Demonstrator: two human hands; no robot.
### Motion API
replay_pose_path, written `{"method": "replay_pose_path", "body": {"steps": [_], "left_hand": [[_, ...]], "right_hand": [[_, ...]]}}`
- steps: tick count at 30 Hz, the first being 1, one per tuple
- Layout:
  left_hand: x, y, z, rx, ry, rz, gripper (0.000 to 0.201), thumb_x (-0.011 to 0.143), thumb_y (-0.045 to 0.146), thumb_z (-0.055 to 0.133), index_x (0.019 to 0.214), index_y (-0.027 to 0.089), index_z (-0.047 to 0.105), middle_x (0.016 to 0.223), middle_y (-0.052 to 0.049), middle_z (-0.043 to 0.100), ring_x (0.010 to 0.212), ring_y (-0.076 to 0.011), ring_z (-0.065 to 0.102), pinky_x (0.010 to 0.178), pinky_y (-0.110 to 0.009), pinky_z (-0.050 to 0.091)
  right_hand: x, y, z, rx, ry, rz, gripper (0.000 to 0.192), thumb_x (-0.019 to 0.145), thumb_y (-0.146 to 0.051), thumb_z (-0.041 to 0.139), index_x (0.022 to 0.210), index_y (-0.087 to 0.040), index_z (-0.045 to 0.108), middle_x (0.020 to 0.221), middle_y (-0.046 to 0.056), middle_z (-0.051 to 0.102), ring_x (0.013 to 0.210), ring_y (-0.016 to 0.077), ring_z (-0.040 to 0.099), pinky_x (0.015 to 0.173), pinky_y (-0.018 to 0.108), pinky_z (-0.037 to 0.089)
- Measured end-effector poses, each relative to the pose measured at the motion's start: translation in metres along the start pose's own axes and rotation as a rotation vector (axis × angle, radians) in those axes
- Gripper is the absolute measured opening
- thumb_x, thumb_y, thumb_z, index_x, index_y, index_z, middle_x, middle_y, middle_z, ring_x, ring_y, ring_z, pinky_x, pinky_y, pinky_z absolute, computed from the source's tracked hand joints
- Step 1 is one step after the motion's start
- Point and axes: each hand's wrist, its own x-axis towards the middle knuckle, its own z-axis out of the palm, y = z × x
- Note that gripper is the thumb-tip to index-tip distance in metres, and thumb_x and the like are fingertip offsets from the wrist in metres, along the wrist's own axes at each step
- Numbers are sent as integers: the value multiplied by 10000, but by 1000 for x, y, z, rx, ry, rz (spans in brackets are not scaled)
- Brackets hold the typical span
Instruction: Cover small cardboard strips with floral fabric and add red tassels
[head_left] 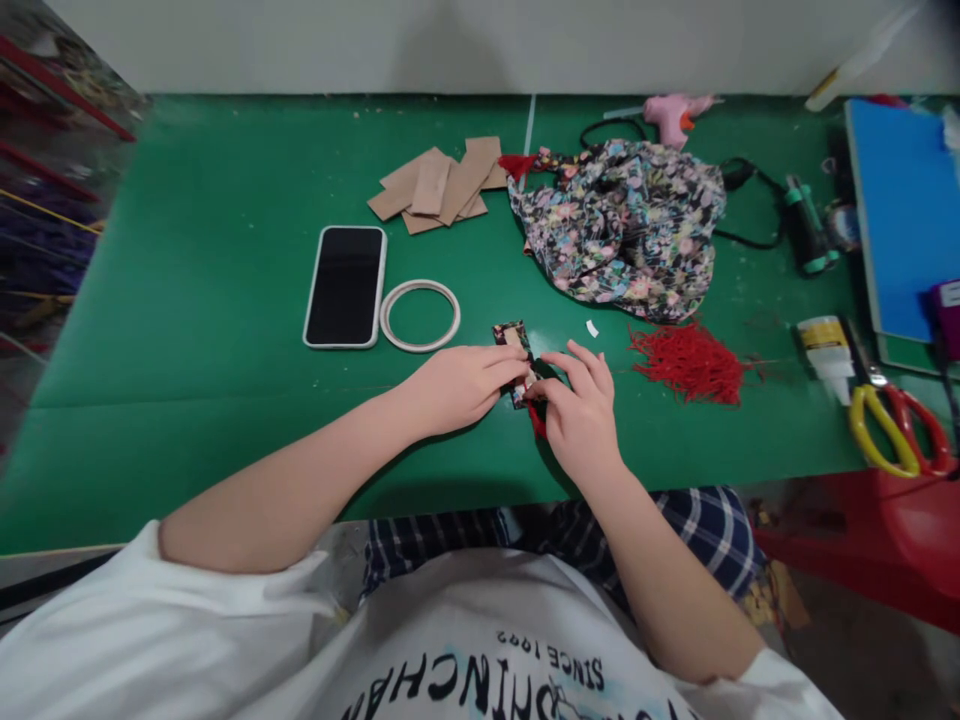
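Observation:
A small cardboard strip edged with dark floral fabric (512, 336) lies on the green table between my two hands. My left hand (465, 388) comes in from the left, its fingers together and pressing the strip down. From the right, my right hand (585, 420) bends its thumb and index finger in a pinch at the strip's lower right side, the other fingers raised. A red tassel (538, 420) pokes out below the strip, close to the right thumb. Fingers partly cover the strip's middle, so the exact contact there is hidden.
Beyond my hands lie brown cardboard pieces (431, 187), a phone (346, 287), a tape roll (385, 318) and floral cloth (622, 230). To the right are red threads (690, 365), a glue bottle (825, 350), scissors (885, 430), a utility knife (808, 230) and a pink glue gun (670, 120).

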Motion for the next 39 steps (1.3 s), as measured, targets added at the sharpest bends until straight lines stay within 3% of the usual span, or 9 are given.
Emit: {"method": "replay_pose_path", "body": {"steps": [12,17,21,25,27,32,39], "left_hand": [[0,0,1,13,18,1,291,856,144,389,1089,150,563,1210,-95,583,1071,-197,582,876,-333,506],[0,0,4,69,55,124,286,868,148,415,1109,138,570,1209,-134,577,1154,-218,524,955,-398,457],[0,2,4,61,106,225,266,870,147,431,1076,133,598,1168,-105,613,1177,-206,506,984,-386,449],[0,3,3,45,105,283,268,859,129,435,1060,109,611,1108,-98,648,1123,-195,553,952,-355,485],[0,4,4,53,110,295,271,856,122,436,1063,106,610,1095,-94,654,1091,-188,576,927,-341,503],[0,5,5,68,106,274,269,859,125,433,1055,122,617,1094,-80,656,1052,-173,601,904,-321,516],[0,6,5,82,103,261,263,862,133,436,1055,129,615,1093,-69,658,1041,-170,607,902,-320,515]], "right_hand": [[0,0,0,44,39,-26,254,793,-76,445,719,-215,643,1077,34,617,1182,233,439,1028,495,289],[0,2,-5,130,134,21,193,789,-73,437,782,-188,592,858,46,633,895,185,538,851,365,435],[-8,2,-14,74,-9,43,126,842,-235,477,883,-173,579,773,37,611,730,158,527,698,294,434],[-17,-1,-27,-119,-264,-1,339,800,-514,503,711,-190,548,637,18,543,653,164,480,606,286,381],[-19,-3,-31,-207,-329,-10,339,812,-505,488,698,-190,536,653,24,542,664,169,476,610,291,366],[-19,-5,-30,-258,-365,-29,273,871,-304,421,649,-187,529,639,27,537,661,161,471,642,291,356],[-23,-10,-29,-220,-340,-31,287,858,-285,435,608,-190,539,608,12,544,647,151,484,605,279,350]]}}
